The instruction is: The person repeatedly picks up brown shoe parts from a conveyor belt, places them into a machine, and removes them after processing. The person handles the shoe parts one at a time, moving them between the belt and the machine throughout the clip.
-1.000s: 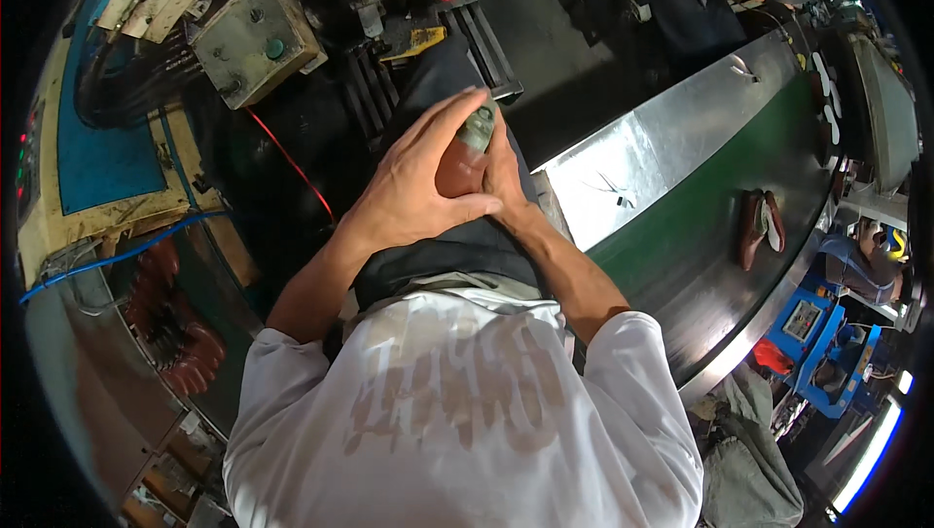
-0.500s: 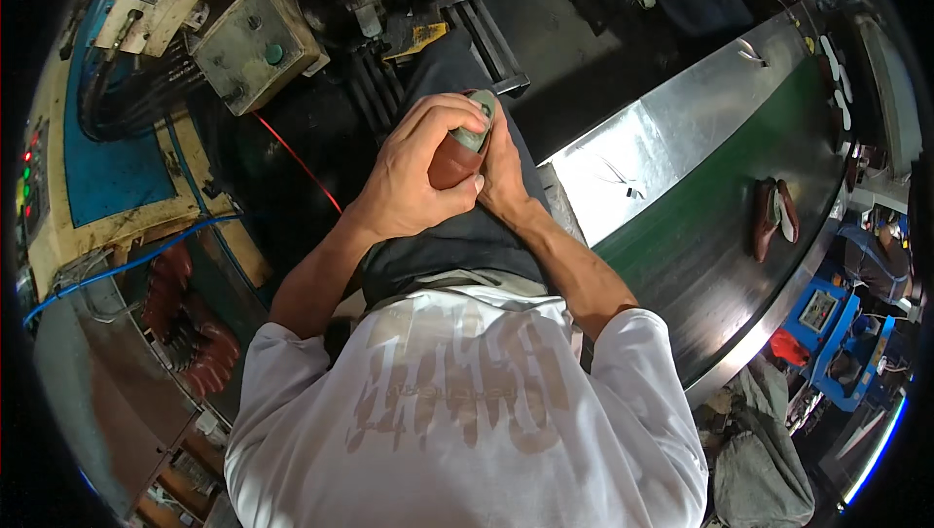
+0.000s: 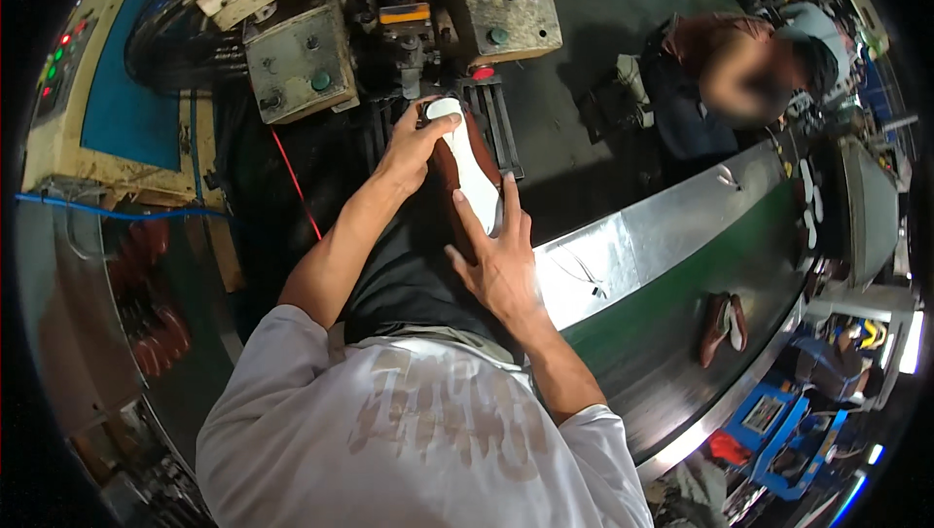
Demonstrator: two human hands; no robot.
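A brown shoe (image 3: 476, 144) is held bottom up over my lap, its long white sole (image 3: 471, 170) facing me. My left hand (image 3: 413, 148) is closed round the far end of it, with the thumb pressed on the white surface. At the near end, my right hand (image 3: 499, 254) has its fingers spread, two of them lying along the edges of the sole. What the fingers under the shoe touch is hidden.
Ahead stands a machine with grey control boxes (image 3: 300, 66) and a red button (image 3: 482, 72). To the right runs a green conveyor belt (image 3: 647, 333) with a metal edge, carrying a brown pair of shoes (image 3: 722, 327). Brown shoes (image 3: 161, 333) hang at left. A person (image 3: 725, 80) sits far right.
The shoe has been turned over, from its top opening showing to its white sole showing. Both hands have shifted, the left to the far end, the right to the near end. My view has swung too.
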